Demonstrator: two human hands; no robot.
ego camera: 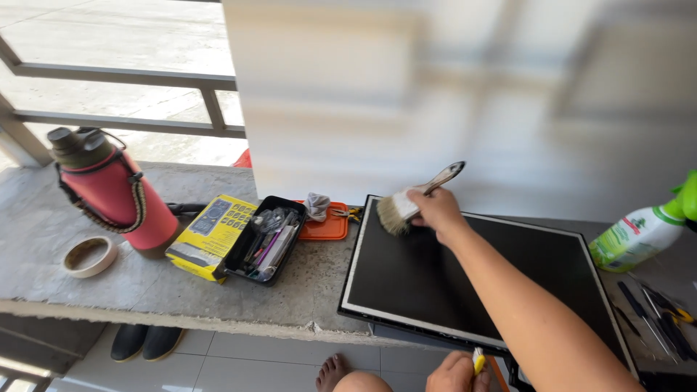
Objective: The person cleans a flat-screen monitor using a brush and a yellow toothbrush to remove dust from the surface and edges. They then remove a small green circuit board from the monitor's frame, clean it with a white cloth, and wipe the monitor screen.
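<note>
Nearest, below the front edge of the dark flat screen panel (450,279), the left hand (455,374) is curled around a small yellow-and-white object (478,359), what it is I cannot tell; a bare foot (332,372) shows on the tiled floor just left of it; the panel lies flat on the concrete tabletop (145,283), its front edge overhanging slightly; over the panel's far-left corner the right hand (435,208) grips a wide paintbrush (406,203), fingers closed on the handle, bristles touching the dark surface; right of the panel lie several screwdrivers and pliers (657,316), and beyond them a tilted white-and-green spray bottle (642,234); left of the panel sit an orange tray (327,226) with a grey rag (316,205), a black tool tray (265,239), a yellow box (210,236), then a pink insulated bottle (109,189) and a roll of tape (89,255); a grey railing (123,76) stands farthest behind.
</note>
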